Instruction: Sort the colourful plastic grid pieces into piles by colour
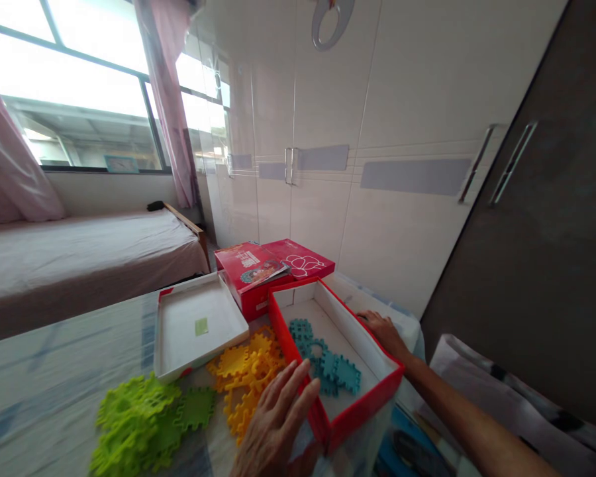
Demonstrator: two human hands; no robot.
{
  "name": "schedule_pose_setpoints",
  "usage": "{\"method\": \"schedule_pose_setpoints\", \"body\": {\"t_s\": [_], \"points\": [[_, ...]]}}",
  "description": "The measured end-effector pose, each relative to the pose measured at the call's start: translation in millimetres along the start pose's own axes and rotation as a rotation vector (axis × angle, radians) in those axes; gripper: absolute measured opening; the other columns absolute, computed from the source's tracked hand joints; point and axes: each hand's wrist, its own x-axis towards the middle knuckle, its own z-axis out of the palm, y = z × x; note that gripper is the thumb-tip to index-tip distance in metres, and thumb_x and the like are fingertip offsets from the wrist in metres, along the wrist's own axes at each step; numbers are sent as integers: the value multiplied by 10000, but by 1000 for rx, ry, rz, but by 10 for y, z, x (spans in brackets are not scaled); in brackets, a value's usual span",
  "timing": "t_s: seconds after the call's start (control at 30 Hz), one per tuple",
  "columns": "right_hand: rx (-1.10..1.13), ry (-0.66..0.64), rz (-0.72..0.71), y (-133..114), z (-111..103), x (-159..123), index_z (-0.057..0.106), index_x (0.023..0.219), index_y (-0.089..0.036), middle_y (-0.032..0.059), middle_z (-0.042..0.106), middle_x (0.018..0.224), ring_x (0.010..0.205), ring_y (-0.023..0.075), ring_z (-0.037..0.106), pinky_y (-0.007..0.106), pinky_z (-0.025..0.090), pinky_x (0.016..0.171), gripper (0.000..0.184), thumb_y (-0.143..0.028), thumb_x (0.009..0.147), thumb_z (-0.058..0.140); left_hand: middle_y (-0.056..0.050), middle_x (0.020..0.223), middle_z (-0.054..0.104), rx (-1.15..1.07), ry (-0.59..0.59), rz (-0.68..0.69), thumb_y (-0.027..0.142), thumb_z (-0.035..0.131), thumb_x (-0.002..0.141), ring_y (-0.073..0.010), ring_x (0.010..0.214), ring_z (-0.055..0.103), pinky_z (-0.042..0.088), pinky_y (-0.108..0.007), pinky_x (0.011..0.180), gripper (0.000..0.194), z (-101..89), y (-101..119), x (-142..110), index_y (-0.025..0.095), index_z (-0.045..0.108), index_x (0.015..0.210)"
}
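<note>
A red open-topped box point(360, 416) with a white inside stands on the table, and several blue-green toothed plastic pieces point(328, 364) lie in it. Along the box's left wall, my left hand point(278, 414) is open, its fingers stretched out and seeming to touch the wall. My right hand point(381, 329) rests against the outer right wall with its fingers extended; their tips are partly hidden. Beside my left hand is a heap of yellow toothed pieces point(251, 364). Farther left lies a pile of green toothed pieces point(139, 421).
A shallow white box lid point(176, 331) lies upturned behind the piles. Red boxes point(253, 305) with a printed leaflet point(265, 273) on them stand at the back. A white wardrobe point(318, 218) rises behind the table point(69, 371); a bed point(89, 245) is at left.
</note>
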Motion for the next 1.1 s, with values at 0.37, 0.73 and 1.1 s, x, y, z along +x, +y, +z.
{"method": "schedule_pose_setpoints", "body": {"t_s": [0.37,0.73,1.1], "points": [[326,296,266,2,-275,356,638,996,-169,102,636,935,847,225,608,361,507,727,355,-332,801,390,-145,1413,433,47,14,25,342,561,820,-257,1346,335,446,-370,994,592,24,-22,-15,149,391,1353],[546,93,-229,-860,-817,372,496,1306,-270,27,526,1332,1222,187,476,366,376,1029,449,-433,920,333,-142,1414,432,41,-4,5,306,570,806,-264,1342,343,440,-385,999,593,0,9,-20,158,394,1352],[138,-24,-30,-35,67,824,580,1232,-271,40,520,1352,1280,272,417,440,357,1033,456,-361,793,494,-129,1400,456,113,-21,45,418,611,795,-259,1344,342,412,-368,1021,616,11,-43,-32,172,434,1331]]}}
